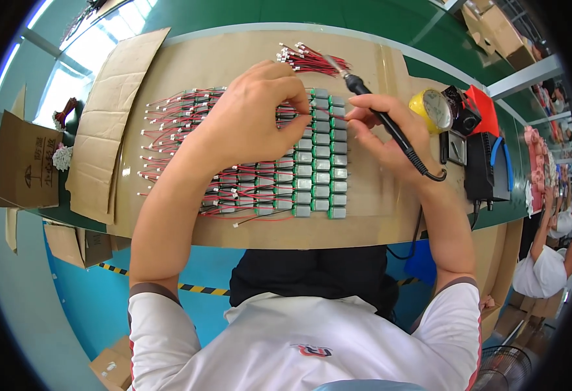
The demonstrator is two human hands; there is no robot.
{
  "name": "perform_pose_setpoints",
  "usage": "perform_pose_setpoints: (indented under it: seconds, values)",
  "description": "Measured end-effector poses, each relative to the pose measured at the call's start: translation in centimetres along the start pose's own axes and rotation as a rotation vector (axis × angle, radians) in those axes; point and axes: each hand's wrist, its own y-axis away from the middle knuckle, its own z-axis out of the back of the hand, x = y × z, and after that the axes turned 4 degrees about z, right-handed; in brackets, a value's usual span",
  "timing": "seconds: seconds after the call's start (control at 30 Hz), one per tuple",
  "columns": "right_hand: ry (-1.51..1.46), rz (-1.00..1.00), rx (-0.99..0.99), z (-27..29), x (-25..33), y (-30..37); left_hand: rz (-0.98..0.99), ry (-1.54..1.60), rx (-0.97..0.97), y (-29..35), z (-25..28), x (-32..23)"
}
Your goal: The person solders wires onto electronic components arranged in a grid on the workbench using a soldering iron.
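My left hand (260, 111) reaches over rows of small grey battery cells (303, 184) with green ends. Its thumb and forefinger are closed in a pinch on a thin red wire (328, 116), which stretches across to my right fingertips. In my right hand (396, 130) is a soldering iron (359, 86), its metal tip pointing up and left; thumb and forefinger also meet near the wire's end. Cells to the left carry red and black leads with white connectors (159, 156); the right-hand columns show bare tops. Beyond my hands lies a bundle of loose red leads (308, 60).
At the right stand a yellow tape roll (431, 111), a black box (486, 168) with a blue-handled tool (504, 159) and a red item (481, 103). A cardboard sheet (113, 124) and a carton (28, 163) are at the left. Other people (540, 270) sit far right.
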Motion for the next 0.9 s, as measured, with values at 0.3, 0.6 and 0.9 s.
perform_pose_setpoints:
  seconds: [0.3, 0.6, 0.9]
  values:
    - [-0.141, 0.032, 0.055, -0.7, 0.9, 0.3, -0.057, -0.118, -0.003, 0.5, -0.7, -2.6]
    - [-0.412, -0.103, -0.110, -1.9, 0.7, 1.5, 0.054, 0.058, -0.019, 1.8, -1.9, -1.8]
    - [-0.439, -0.250, -0.140, -2.1, 0.9, 2.1, 0.105, 0.116, 0.000, 2.3, -1.7, -1.4]
